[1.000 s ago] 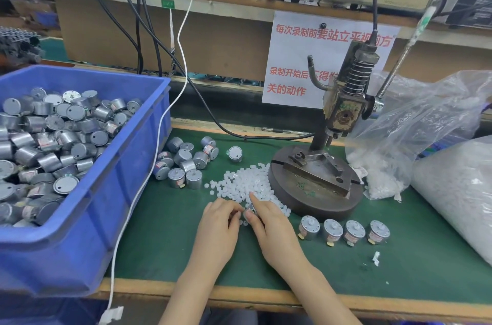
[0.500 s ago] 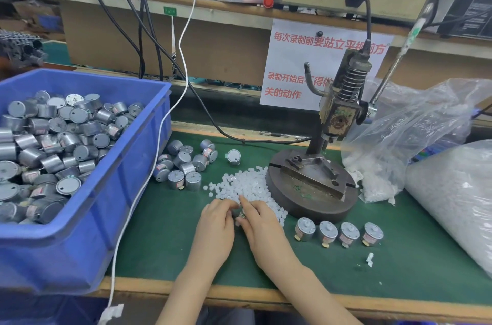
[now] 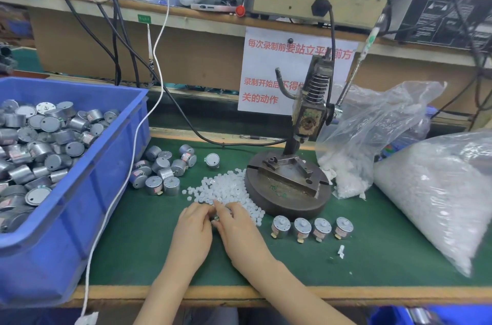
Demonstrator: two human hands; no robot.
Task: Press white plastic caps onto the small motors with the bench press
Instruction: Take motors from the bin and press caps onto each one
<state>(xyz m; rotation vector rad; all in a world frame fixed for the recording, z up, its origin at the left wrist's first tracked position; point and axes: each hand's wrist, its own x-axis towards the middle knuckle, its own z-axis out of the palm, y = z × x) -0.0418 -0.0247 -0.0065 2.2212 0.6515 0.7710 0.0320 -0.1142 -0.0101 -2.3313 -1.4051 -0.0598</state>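
Observation:
My left hand [image 3: 193, 228] and my right hand [image 3: 239, 230] meet fingertip to fingertip on the green mat, just in front of a pile of white plastic caps [image 3: 226, 186]. A small silver motor [image 3: 216, 217] shows as a sliver between them; my left fingers curl round it. My right fingertips pinch at its top, seemingly on a cap that stays hidden. The bench press [image 3: 308, 117] stands behind on its round iron base [image 3: 287, 204], with nothing under the ram. Several motors [image 3: 281, 226] stand in a row right of my right hand.
A blue bin [image 3: 80, 204] full of motors fills the left. Loose motors [image 3: 162, 167] lie between the bin and the caps. Two clear bags of white caps [image 3: 439, 191] sit at the right. A white cable [image 3: 119, 191] hangs over the mat's front edge.
My right hand left the cap pile and drew in against my left hand. Both hands now close together over the motor; the view shifted slightly.

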